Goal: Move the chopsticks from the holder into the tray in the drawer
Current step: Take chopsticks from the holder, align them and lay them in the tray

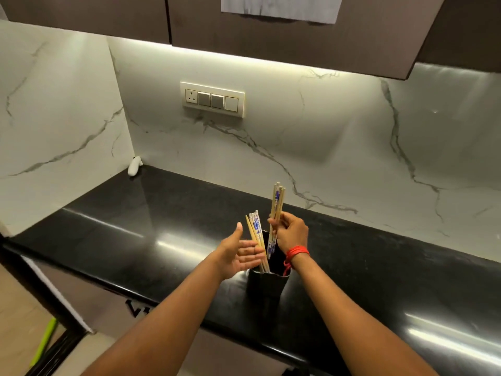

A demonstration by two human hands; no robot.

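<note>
**A:** What's closest to the camera?

**B:** Two bare forearms reaching forward over the front edge of a glossy black stone countertop [113, 221]. The right wrist wears a red thread band [297, 252].

**A:** And the hands?

**B:** The left hand [238, 257] is spread, palm turned inward, thumb up, fingers [250, 251] loose and gripping nothing. Its fingertips sit just beside the chopsticks standing in the holder; I cannot tell if they touch.

**A:** The right one?

**B:** The right hand [291, 234] is closed around a small bundle of pale wooden chopsticks with blue-and-white patterned ends [276, 207]. It holds them roughly upright above the holder, tops well clear of the fist, lower ends dipping towards the holder's mouth.

**A:** Where's the holder?

**B:** The tall black tapered holder [267, 286] stands on the countertop near its front edge, between the two wrists. A second bunch of wooden and blue-patterned chopsticks [256, 234] rests inside it, leaning left.

**A:** Farther back?

**B:** A small white object [134, 166] lies in the left rear corner of the counter, against the white veined marble backsplash [339, 137]. On that wall sits a cream switch plate with a socket [213, 99]. Dark brown upper cabinets [284, 31] hang above, with a white sheet [279, 6] on one door.
</note>
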